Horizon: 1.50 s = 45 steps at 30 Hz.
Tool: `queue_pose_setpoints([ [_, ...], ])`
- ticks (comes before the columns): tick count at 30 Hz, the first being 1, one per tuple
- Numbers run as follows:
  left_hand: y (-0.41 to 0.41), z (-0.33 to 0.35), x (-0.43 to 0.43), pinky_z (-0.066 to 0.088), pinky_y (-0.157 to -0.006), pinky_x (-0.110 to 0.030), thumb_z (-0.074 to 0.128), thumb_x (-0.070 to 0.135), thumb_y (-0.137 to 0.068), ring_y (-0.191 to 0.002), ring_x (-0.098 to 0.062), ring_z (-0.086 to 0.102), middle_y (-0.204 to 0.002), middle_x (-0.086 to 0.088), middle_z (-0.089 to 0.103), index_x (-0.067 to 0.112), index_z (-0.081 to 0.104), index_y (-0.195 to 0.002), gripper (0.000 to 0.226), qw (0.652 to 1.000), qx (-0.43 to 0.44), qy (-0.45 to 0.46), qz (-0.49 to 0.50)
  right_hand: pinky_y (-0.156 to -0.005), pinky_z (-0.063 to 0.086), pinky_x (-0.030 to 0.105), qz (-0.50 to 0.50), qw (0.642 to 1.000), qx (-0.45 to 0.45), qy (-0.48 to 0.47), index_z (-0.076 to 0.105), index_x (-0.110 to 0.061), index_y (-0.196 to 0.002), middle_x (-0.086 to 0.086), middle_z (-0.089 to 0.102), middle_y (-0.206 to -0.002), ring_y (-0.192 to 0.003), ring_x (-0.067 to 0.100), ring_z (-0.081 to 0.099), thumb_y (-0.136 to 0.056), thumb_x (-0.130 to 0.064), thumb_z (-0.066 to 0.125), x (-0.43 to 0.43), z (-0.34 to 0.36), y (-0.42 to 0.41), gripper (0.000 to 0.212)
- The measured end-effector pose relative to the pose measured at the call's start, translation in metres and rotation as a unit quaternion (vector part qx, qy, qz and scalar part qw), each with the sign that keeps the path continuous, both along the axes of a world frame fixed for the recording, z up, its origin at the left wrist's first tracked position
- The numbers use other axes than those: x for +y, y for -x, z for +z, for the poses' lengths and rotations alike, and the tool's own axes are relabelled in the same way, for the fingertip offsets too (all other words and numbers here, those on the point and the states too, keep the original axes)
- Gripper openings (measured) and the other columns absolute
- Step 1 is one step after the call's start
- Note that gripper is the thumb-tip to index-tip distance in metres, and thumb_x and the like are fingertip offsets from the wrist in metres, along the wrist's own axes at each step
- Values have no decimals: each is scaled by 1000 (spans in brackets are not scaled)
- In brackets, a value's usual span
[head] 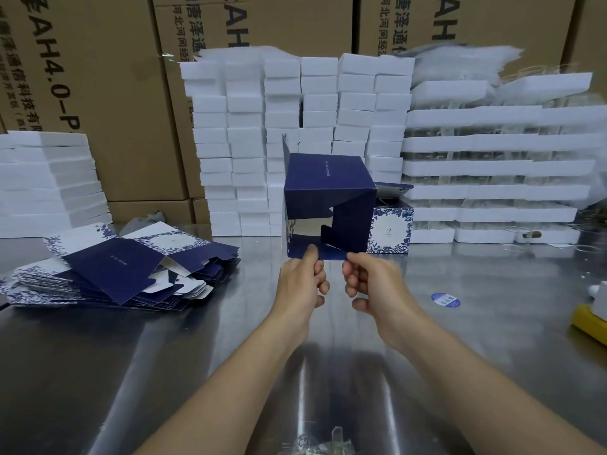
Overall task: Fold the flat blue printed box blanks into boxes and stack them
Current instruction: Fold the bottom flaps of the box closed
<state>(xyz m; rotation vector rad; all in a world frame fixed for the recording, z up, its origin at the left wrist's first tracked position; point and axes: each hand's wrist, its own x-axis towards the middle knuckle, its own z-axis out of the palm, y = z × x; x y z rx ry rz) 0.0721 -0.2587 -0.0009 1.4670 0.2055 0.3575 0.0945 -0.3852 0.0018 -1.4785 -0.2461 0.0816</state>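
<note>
Box (328, 185) just above left hand (300, 284), right hand (368, 285)

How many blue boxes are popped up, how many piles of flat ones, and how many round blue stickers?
Popped-up blue boxes: 2, the held box and the standing box behind it
Piles of flat blanks: 1
Round blue stickers: 1
Total: 4
</note>
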Motion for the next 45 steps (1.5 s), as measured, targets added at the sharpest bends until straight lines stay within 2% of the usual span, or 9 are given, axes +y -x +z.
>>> queue_pose_setpoints([
  [8, -3, 0, 2, 25, -47, -25, 36, 33, -110, -44, -11, 35, -54, 5, 34, 18, 41, -73, 40, 999, -2, 28, 26, -52, 33, 27, -21, 1000, -3, 16, 66, -23, -67, -2, 57, -62, -49, 11, 51, -97, -28, 59, -2, -2, -6, 31],
  [10, -4, 0, 3, 24, -48, -25, 36, 33, -110, -45, -12, 34, -54, 5, 34, 19, 41, -73, 40, 999, -1, 24, 22, -49, 39, 27, -36, 999, -21, 21, 66, -31, -93, 1, 71, -74, -54, 14, 64, -99, -35, 63, -3, -3, -7, 8],
  [15, -4, -2, 7, 35, -57, -28, 39, 42, -112, -51, -13, 44, -54, 5, 42, 18, 49, -75, 45, 999, 17, -28, -21, -44, 51, 28, -39, 997, -57, -34, 50, -35, -149, -1, 78, -111, -76, 31, 80, -108, -30, 59, -3, -5, -11, 43],
  [21, -4, -9, 17, 50, -64, -24, 69, 17, -97, -76, -8, 74, -87, 6, 71, 16, 70, -108, 11, 972, 52, -172, -154, -48, 51, 30, -160, 980, -114, -18, 68, -33, -112, -1, 74, -107, -68, 22, 78, -108, -23, 47, -18, -1, -17, 23],
  [26, -14, -15, 37, 60, -90, -40, 73, 8, -94, -112, -22, 67, -140, -5, 52, 40, 28, -159, 85, 994, -7, -112, 17, -61, 61, 36, -190, 972, -135, 21, 67, -42, -121, 0, 75, -99, -75, 18, 77, -103, -36, 56, -26, -2, -24, 22],
  [30, -15, -17, 42, 46, -102, -15, 85, 37, -82, -124, 21, 42, -152, 13, 34, 62, 24, -153, 97, 948, -139, -283, 35, -91, 61, 50, -168, 968, -176, 58, 49, -51, -142, -9, 74, -107, -95, 12, 75, -101, -53, 61, -24, -7, -23, 43],
  [34, -15, -19, 33, 52, -109, -45, 89, 39, -77, -133, -7, 56, -152, 14, 46, 60, 17, -155, 108, 948, -174, -266, 12, -95, 58, 45, -125, 954, -259, 88, 48, -62, -138, -21, 72, -118, -108, 4, 70, -105, -19, 47, -22, -7, -17, 54],
  [39, -11, -19, 32, 57, -104, -46, 92, 25, -76, -124, -1, 63, -137, 42, 50, 59, 18, -154, 113, 945, -219, -244, -14, -109, 49, 46, -91, 934, -321, 129, 60, -35, -135, -18, 62, -137, -129, 7, 58, -83, 8, 37, -25, -13, -24, 71],
  [45, -7, -18, 31, 51, -109, -47, 90, 35, -77, -136, -9, 54, -146, 22, 53, 53, 30, -151, 97, 932, -224, -284, 9, -118, 42, 42, -52, 911, -353, 209, 43, -32, -156, -16, 41, -156, -145, 1, 39, -83, 14, 53, -27, -20, -33, 87],
])
